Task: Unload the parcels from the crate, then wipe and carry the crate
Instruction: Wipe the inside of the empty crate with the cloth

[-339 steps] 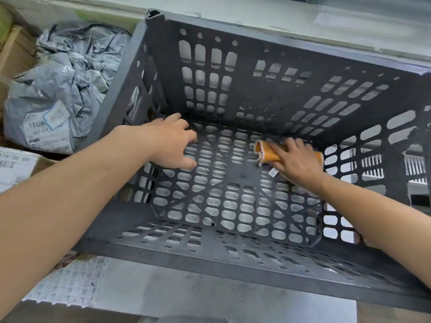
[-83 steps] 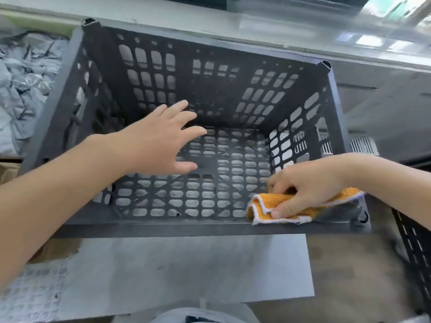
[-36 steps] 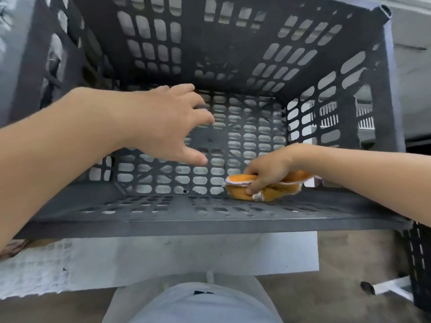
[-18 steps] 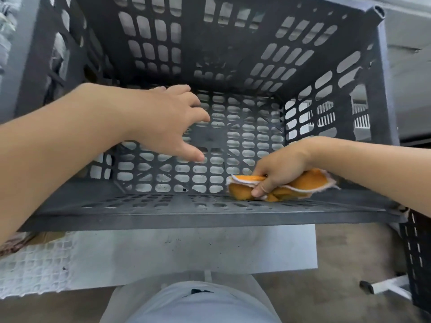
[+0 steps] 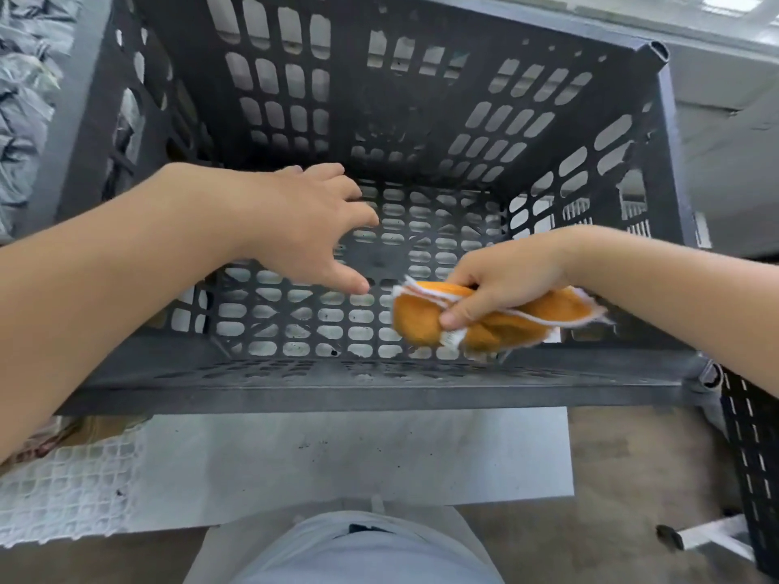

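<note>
A parcel storeroom: grey mailer bags (image 5: pixel 21 99) heaped beside a slotted crate (image 5: pixel 379 392), concrete floor (image 5: pixel 632 457).

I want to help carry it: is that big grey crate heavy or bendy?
Probably light for its size: the crate is mostly holes. Likely stiff: its near rim looks thick and straight. Wide, so maybe awkward to lift alone.

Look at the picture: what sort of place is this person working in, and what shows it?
Probably a parcel depot or stockroom, not certain. Signs: a grey slotted crate, crumpled grey mailing bags piled to its left, a bare concrete floor. The right hand grips an orange cloth.
</note>
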{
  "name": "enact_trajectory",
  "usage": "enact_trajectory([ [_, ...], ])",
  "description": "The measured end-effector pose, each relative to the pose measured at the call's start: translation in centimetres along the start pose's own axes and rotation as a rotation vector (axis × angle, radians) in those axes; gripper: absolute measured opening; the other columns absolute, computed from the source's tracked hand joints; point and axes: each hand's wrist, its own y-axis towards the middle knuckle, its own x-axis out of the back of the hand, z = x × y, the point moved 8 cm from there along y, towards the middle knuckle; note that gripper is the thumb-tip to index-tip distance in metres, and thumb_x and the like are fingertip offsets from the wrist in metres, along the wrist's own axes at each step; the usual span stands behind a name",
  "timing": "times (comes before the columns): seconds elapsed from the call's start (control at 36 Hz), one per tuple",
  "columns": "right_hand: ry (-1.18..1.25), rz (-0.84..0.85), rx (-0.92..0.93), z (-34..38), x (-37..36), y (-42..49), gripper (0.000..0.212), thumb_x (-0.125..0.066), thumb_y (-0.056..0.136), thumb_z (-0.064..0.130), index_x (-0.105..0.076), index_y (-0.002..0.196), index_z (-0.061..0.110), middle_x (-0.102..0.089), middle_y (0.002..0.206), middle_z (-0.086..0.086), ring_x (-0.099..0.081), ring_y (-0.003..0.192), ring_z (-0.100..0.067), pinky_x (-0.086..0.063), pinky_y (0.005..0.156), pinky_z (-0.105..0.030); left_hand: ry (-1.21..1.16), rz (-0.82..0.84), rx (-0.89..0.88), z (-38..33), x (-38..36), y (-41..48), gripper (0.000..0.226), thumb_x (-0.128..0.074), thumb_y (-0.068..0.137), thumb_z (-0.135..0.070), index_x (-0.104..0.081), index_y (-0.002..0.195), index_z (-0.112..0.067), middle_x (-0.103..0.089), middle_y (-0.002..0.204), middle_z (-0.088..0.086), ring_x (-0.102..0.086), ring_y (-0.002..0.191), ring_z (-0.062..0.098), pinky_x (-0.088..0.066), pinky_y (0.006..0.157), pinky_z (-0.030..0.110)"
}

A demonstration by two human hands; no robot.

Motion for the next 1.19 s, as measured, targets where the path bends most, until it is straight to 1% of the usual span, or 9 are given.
enact_trajectory([
  [0.11, -0.117, -0.127, 0.039, 2.0, 0.3, 6.0, 0.022, -0.052, 0.095, 0.052, -0.058, 0.092, 0.031, -0.066, 0.09, 0.009, -0.061, 0.082, -0.01, -0.044, 0.072, -0.027, 0.036, 0.003, 0.042, 1.2, -0.1, -0.2, 0.09, -0.039, 0.08, -0.077, -0.016, 0.154, -0.031, -0.017, 0.16, 0.0, -0.004, 0.149, 0.022, -0.019, 0.12, 0.046],
  [0.19, -0.161, -0.116, 0.092, 4.0, -0.7, 10.5, 0.02, -0.052, 0.096, 0.051, -0.057, 0.093, 0.032, -0.061, 0.09, 0.009, -0.057, 0.085, -0.014, -0.043, 0.074, -0.03, 0.033, 0.006, 0.063, 2.2, -0.5, -0.6, 0.09, -0.039, 0.081, -0.077, -0.017, 0.154, -0.031, -0.018, 0.16, 0.001, -0.007, 0.148, 0.022, -0.021, 0.119, 0.047],
  [0.31, -0.278, -0.107, 0.121, 5.4, -2.8, 15.6, 0.03, -0.05, 0.099, 0.047, -0.055, 0.101, 0.017, -0.058, 0.092, 0.001, -0.054, 0.088, -0.021, -0.039, 0.076, -0.033, 0.012, 0.025, 0.079, 3.1, -1.4, -1.0, 0.09, -0.038, 0.081, -0.076, -0.016, 0.155, -0.03, -0.021, 0.158, 0.002, -0.01, 0.147, 0.023, -0.025, 0.118, 0.047],
  [0.39, -0.33, -0.072, 0.127, 5.5, -4.4, 17.3, 0.026, -0.047, 0.1, 0.045, -0.05, 0.097, 0.02, -0.054, 0.095, -0.001, -0.051, 0.09, -0.022, -0.036, 0.075, -0.031, -0.003, 0.013, 0.078, 3.6, -1.8, -1.4, 0.091, -0.039, 0.081, -0.077, -0.017, 0.155, -0.029, -0.024, 0.156, 0.002, -0.013, 0.145, 0.022, -0.028, 0.116, 0.048],
  [0.53, -0.174, -0.025, 0.134, 5.7, -3.4, 15.3, 0.032, -0.053, 0.097, 0.048, -0.059, 0.099, 0.017, -0.061, 0.095, 0.0, -0.055, 0.09, -0.02, -0.042, 0.08, -0.034, -0.051, 0.014, 0.097, 4.5, -2.4, -1.9, 0.09, -0.041, 0.082, -0.076, -0.017, 0.155, -0.029, -0.025, 0.156, 0.002, -0.014, 0.145, 0.022, -0.029, 0.115, 0.048],
  [0.61, -0.058, 0.019, 0.193, 7.3, -2.8, 12.7, 0.027, -0.057, 0.094, 0.047, -0.062, 0.094, 0.021, -0.061, 0.085, 0.006, -0.054, 0.078, -0.011, -0.041, 0.071, -0.025, -0.081, 0.001, 0.096, 4.9, -2.5, -2.1, 0.09, -0.042, 0.082, -0.076, -0.017, 0.154, -0.029, -0.025, 0.156, 0.002, -0.014, 0.145, 0.022, -0.031, 0.114, 0.049],
  [0.83, -0.01, 0.073, 0.338, 10.2, -1.5, 6.5, 0.034, -0.056, 0.076, 0.063, -0.058, 0.077, 0.029, -0.059, 0.067, 0.017, -0.054, 0.064, 0.0, -0.045, 0.068, -0.021, -0.154, -0.029, 0.11, 5.6, -2.5, -2.7, 0.086, -0.045, 0.084, -0.074, -0.02, 0.153, -0.029, -0.026, 0.154, 0.001, -0.015, 0.144, 0.021, -0.029, 0.115, 0.048],
  [1.0, 0.108, 0.213, 0.398, 10.9, -1.3, 4.7, 0.023, -0.065, 0.078, 0.058, -0.069, 0.08, 0.035, -0.071, 0.083, 0.009, -0.066, 0.077, -0.009, -0.054, 0.077, -0.028, -0.176, -0.063, 0.146, 7.0, -2.2, -3.3, 0.089, -0.044, 0.082, -0.075, -0.023, 0.153, -0.026, -0.028, 0.153, 0.002, -0.016, 0.144, 0.02, -0.029, 0.115, 0.047],
  [1.19, -0.003, -0.138, 0.264, 11.0, 0.7, 13.3, 0.036, -0.057, 0.092, 0.054, -0.061, 0.102, 0.02, -0.067, 0.095, 0.001, -0.062, 0.086, -0.015, -0.048, 0.079, -0.028, -0.171, -0.13, 0.207, 8.5, -1.8, -3.5, 0.084, -0.047, 0.086, -0.068, -0.023, 0.153, -0.023, -0.029, 0.154, 0.007, -0.013, 0.145, 0.024, -0.024, 0.117, 0.048],
])
